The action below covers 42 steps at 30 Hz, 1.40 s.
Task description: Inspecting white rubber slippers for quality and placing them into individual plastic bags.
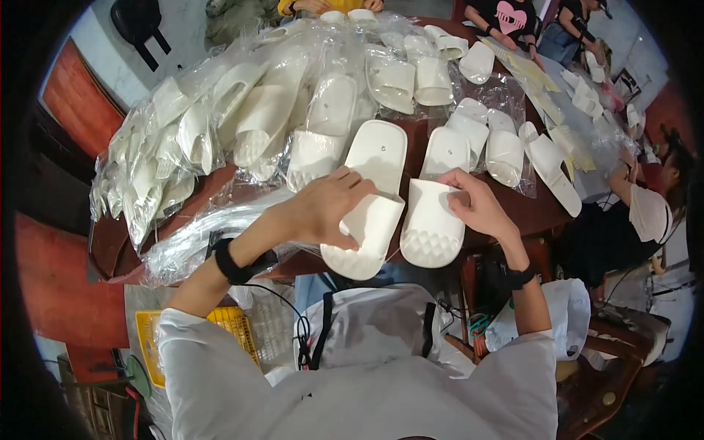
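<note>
A plain white slide slipper (372,229) is in my left hand (319,207), whose fingers curl over the strap's opening while the thumb presses its side. My right hand (480,205) pinches the strap edge of a second white slipper (431,229), just to the right. Both slippers overhang the table's near edge, soles down and toe ends toward me; raised bumps show on the right one's toe end. Between them is a narrow gap. Beyond my right hand lie loose white slippers (506,155), one of them tilted at the table's right edge.
Bagged white slippers (264,117) are heaped across the dark red table (227,183). Empty-looking clear plastic bags (213,231) lie left of my forearm. A yellow crate (150,345) stands below left, a white bag (576,315) at right. Other people work across and to the right.
</note>
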Each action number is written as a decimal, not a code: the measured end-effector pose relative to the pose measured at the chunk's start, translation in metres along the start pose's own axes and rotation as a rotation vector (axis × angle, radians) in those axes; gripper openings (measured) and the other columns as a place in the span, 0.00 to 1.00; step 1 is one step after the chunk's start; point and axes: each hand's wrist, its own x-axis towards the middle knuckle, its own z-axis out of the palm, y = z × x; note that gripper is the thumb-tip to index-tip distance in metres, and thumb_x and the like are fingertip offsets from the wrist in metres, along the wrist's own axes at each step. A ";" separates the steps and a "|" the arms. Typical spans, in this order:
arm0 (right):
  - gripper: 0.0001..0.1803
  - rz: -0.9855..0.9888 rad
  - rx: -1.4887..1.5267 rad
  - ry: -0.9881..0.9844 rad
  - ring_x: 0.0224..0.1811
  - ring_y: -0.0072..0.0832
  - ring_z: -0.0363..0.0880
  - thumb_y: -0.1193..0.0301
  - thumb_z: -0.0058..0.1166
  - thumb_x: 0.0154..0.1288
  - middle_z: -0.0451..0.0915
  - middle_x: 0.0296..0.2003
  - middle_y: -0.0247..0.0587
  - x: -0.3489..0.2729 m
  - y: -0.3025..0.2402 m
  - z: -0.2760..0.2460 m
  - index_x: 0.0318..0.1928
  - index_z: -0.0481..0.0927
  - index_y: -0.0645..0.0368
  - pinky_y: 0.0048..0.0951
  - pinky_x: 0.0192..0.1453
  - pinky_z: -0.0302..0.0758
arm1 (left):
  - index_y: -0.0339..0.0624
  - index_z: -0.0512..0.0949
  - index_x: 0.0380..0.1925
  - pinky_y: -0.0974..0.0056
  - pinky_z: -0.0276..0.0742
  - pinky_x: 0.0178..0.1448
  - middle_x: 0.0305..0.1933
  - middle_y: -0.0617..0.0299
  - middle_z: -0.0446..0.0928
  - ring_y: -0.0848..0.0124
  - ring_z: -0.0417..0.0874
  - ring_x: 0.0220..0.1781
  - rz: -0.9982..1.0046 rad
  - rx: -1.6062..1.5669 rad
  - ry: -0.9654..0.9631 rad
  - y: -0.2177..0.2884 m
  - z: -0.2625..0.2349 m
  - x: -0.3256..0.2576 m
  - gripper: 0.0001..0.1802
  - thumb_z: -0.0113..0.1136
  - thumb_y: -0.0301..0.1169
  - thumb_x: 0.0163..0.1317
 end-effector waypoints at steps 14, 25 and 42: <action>0.12 -0.209 -0.434 0.119 0.48 0.36 0.71 0.73 0.63 0.51 0.75 0.40 0.33 -0.047 -0.041 0.083 0.38 0.79 0.52 0.39 0.51 0.64 | 0.43 0.75 0.48 0.55 0.72 0.54 0.49 0.51 0.72 0.51 0.73 0.52 -0.200 -0.013 0.302 0.038 0.041 -0.032 0.26 0.71 0.31 0.46; 0.09 -0.271 -0.425 0.090 0.39 0.29 0.74 0.74 0.62 0.51 0.77 0.32 0.29 -0.040 -0.042 0.117 0.34 0.79 0.52 0.35 0.53 0.60 | 0.43 0.79 0.37 0.59 0.76 0.40 0.35 0.57 0.78 0.56 0.79 0.37 -0.416 -0.287 0.591 0.057 0.113 -0.046 0.14 0.68 0.25 0.48; 0.09 -0.096 0.024 0.228 0.25 0.27 0.72 0.82 0.61 0.49 0.74 0.26 0.33 -0.042 -0.062 0.141 0.31 0.76 0.57 0.26 0.27 0.69 | 0.34 0.78 0.41 0.72 0.81 0.38 0.36 0.62 0.80 0.79 0.81 0.35 -0.513 -1.616 0.695 0.058 0.137 -0.052 0.09 0.63 0.24 0.61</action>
